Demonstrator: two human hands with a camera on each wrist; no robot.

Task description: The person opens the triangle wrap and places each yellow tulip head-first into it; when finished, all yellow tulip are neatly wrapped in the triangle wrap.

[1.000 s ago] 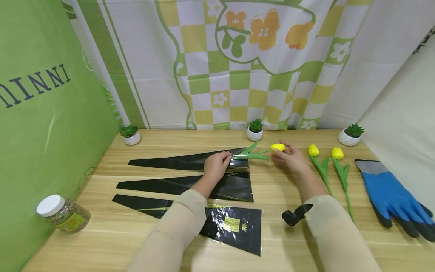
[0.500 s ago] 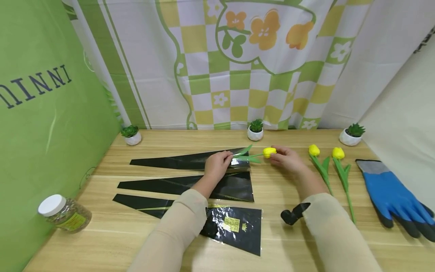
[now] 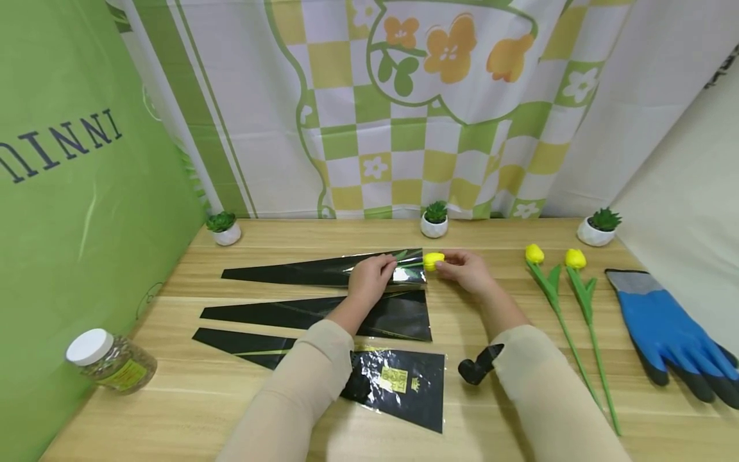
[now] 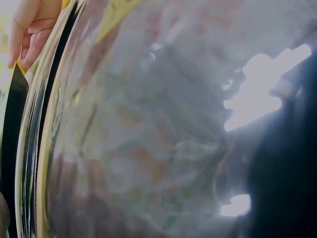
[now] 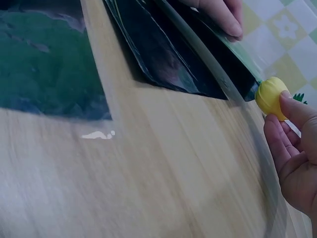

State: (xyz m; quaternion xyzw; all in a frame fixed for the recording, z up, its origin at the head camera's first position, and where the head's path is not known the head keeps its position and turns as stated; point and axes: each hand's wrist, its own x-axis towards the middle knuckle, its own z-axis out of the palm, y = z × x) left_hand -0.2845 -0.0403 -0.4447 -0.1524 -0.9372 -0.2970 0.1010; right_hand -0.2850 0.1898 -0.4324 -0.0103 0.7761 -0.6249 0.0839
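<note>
My left hand (image 3: 369,279) pinches the open end of the farthest black flower sleeve (image 3: 300,272), a tapered wrapper with a clear side. By its bloom, my right hand (image 3: 466,273) holds a yellow artificial tulip (image 3: 433,261) between thumb and fingers. The bloom is right at the sleeve's wide mouth; its stem and most of its green leaves lie inside. In the right wrist view the thumb presses on the yellow bloom (image 5: 270,97), with the left fingers (image 5: 225,17) on the sleeve beyond. Shiny, reflecting film (image 4: 148,124) fills most of the left wrist view.
Two more black sleeves (image 3: 398,317) (image 3: 424,388) lie nearer, partly under my left arm. To the right are two yellow tulips (image 3: 534,254) (image 3: 575,259) and a blue glove (image 3: 664,321). A lidded jar (image 3: 115,362) lies left; small potted succulents (image 3: 434,219) line the back edge.
My right hand has moved left with the tulip, sliding its stem and leaves into the sleeve until the bloom reached the mouth. My left hand has stayed on the sleeve.
</note>
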